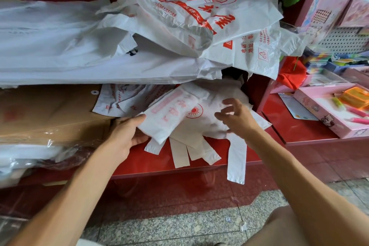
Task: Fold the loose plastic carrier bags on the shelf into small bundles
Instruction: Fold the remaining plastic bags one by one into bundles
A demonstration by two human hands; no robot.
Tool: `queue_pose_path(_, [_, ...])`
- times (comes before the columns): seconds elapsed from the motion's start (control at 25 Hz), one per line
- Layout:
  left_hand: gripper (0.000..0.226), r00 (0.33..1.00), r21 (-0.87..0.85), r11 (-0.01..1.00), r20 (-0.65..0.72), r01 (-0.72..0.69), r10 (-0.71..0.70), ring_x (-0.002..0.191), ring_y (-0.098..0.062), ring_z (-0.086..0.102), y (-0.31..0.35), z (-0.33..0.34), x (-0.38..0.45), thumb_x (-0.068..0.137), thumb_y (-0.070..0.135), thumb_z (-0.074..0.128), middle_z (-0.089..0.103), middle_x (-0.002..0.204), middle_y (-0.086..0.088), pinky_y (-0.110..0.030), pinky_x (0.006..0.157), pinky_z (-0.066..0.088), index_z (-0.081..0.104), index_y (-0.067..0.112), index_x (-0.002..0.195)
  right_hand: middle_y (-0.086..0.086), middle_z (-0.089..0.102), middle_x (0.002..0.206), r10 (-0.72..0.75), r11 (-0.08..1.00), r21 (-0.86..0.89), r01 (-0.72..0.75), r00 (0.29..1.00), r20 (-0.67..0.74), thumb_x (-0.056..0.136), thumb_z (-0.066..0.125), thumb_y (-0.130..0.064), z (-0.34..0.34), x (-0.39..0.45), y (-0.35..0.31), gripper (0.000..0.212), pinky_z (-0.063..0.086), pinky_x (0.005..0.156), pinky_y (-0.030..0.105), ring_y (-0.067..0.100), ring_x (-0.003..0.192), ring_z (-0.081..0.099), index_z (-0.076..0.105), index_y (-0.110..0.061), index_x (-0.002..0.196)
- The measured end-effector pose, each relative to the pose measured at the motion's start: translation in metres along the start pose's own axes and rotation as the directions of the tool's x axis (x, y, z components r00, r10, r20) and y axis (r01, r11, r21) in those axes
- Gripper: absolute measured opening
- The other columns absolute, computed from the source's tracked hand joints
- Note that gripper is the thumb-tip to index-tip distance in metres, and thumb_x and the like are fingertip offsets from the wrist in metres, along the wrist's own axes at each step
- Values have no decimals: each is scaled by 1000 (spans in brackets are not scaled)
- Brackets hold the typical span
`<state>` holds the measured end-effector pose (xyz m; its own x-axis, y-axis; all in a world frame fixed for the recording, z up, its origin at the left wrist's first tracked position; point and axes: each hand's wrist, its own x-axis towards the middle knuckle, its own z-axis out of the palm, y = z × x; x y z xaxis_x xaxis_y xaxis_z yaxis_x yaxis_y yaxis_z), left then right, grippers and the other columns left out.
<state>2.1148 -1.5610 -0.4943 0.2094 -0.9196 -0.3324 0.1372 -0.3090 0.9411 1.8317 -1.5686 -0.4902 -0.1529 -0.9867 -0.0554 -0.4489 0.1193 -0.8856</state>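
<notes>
1. On the far left, brown card sheets (pixel 50 112) lie flat on the red shelf (pixel 159 164), with clear-wrapped packs (pixel 30 156) in front of them.
2. The left hand (pixel 125 134) grips the lower left end of a folded bag (pixel 169 114), thumb on top and fingers curled beneath it.
3. That bag is a flat oblong, tilted up toward the right, and rests over a heap of loose bags (pixel 207 118) whose handles (pixel 236 162) hang over the shelf edge.
4. The right hand (pixel 236 118) is spread wide over the heap, just right of the folded bag; whether its fingertips touch the plastic I cannot tell.
5. Above, printed bags (pixel 199 18) sprawl across a white stack (pixel 79 62).
6. On the right stands a pink box (pixel 327 114) of stationery.
</notes>
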Motion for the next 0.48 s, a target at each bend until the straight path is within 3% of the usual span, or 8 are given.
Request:
queue_pose_path(0.04, [15,998,56,998,54,23,-26,68,-21,66,-3,4,-4,92,16,64,68,100,-13,-25,48,51,63,8,106,0,63,113,-115,983,-144,112,993,-13,88,70,-25,4,-2,-1,42,51,61,26,19,85,65,53,-21,126])
queue_pose_path(0.12, [25,985,180,983,155,43,-71,60,-23,68,-9,12,-11,91,17,65,68,100,-17,-21,40,46,62,3,111,-4,64,116,-237,958,-126,258,958,161,85,73,-32,12,-9,-7,43,48,62,20,15,90,65,56,-24,124])
queue_pose_path(0.2, [25,966,281,957,219,73,-138,60,-23,69,-9,18,-19,93,21,63,72,96,-17,-21,39,42,60,4,111,-9,57,131,-242,941,-110,319,865,440,78,78,-43,24,-20,-13,63,50,81,19,12,110,60,50,-31,133])
queue_pose_path(0.28, [23,927,400,914,313,70,-208,63,-23,68,-8,21,-27,96,28,58,75,86,-15,-21,44,40,61,6,99,-13,45,143,-241,820,-298,489,767,595,75,78,-49,40,-26,-10,81,43,100,27,10,126,46,38,-33,144])
queue_pose_path(0.36, [34,909,454,890,357,35,-217,62,-21,65,-9,22,-31,95,38,58,74,79,-14,-22,48,39,60,7,81,-9,44,144,-287,623,-479,618,751,595,79,69,-41,58,-29,-5,76,39,105,37,15,130,41,34,-30,145])
queue_pose_path(0.4, [41,925,447,894,341,-4,-166,57,-19,62,-9,23,-31,93,44,59,73,75,-12,-23,48,38,58,9,72,-5,47,142,-305,575,-525,627,761,573,82,63,-33,64,-29,-4,68,39,105,40,19,130,42,36,-27,144])
queue_pose_path(0.48, [49,950,439,875,304,-204,69,55,-13,54,-8,19,-26,79,58,67,65,66,-3,-22,50,38,57,13,62,-1,54,136,-336,573,-535,621,774,537,84,54,-18,69,-27,-6,56,40,101,39,22,124,49,44,-23,140])
